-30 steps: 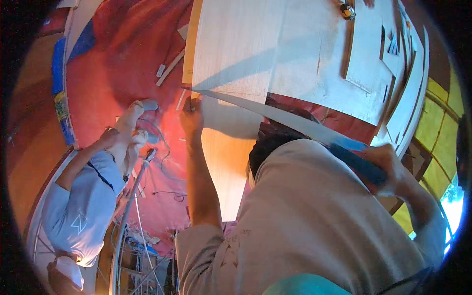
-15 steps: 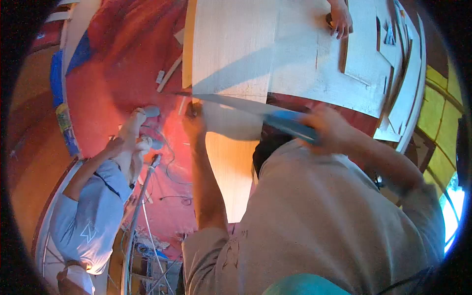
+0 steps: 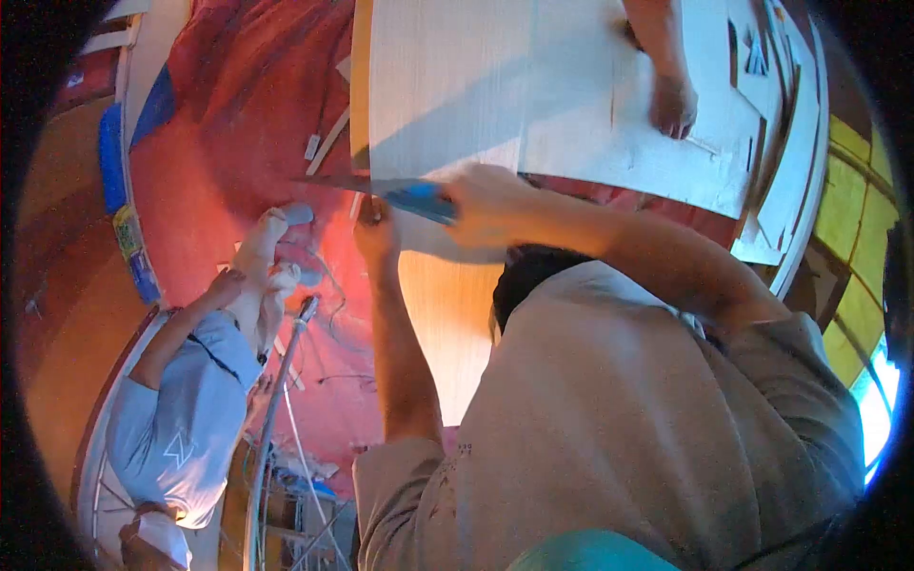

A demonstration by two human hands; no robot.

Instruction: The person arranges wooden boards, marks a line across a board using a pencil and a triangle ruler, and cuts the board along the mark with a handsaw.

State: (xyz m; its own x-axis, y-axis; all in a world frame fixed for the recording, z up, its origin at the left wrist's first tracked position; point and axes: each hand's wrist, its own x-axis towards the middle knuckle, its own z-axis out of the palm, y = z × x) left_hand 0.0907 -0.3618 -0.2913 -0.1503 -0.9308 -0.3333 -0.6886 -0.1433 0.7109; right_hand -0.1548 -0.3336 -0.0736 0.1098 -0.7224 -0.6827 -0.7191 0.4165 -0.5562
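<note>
My right hand [image 3: 490, 207] is wrapped round the blue handle of a hand saw [image 3: 407, 198]. The saw's thin dark blade crosses the left edge of a pale wood-grain panel [image 3: 447, 105] and sticks out over the red floor covering. Just below the blade, my left hand [image 3: 378, 233] is closed on the panel's left edge, its fingers partly hidden. A part of the panel [image 3: 443, 333] on my side of the blade reaches down beside my body. Where the teeth meet the panel is too blurred to make out.
Another person's hand [image 3: 674, 107] rests on the board at the upper right. White offcuts [image 3: 790, 171] lie beyond it. At the left, a person in a light blue shirt [image 3: 181, 419] is near a long pole [image 3: 271, 419]. Cords lie on the red floor covering [image 3: 209, 190].
My right hand has pushed the saw left, so more blade sticks out past the panel's edge. My left hand stays put. The other person's hand has moved down toward me across the board.
</note>
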